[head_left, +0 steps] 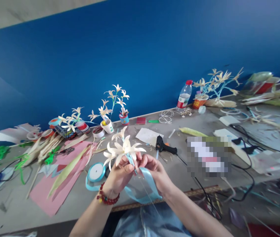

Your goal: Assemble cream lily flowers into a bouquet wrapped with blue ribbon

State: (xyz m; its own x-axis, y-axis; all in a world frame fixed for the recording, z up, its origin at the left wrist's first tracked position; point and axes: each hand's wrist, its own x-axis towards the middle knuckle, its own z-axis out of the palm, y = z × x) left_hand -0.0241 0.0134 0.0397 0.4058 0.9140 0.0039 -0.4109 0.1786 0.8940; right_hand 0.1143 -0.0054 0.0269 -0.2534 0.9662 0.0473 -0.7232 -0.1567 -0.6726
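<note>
My left hand (123, 169), with a red bead bracelet at its wrist, is closed round the blue-wrapped stems of a bunch of cream flowers (126, 148). Close beside it, my right hand (153, 168) pinches a light blue ribbon (148, 186) near the stems. The ribbon hangs in a loop below both hands, and a thin pale strand trails down from there. Left of my left wrist lies a ribbon roll (97, 171) on the grey table (80, 177).
A black glue gun (166, 145) lies beyond my right hand, its cable running right. Pink paper (53, 194) and husks spread at the left. Flower arrangements in cups (107, 126) and a bottle (184, 96) stand along the blue wall.
</note>
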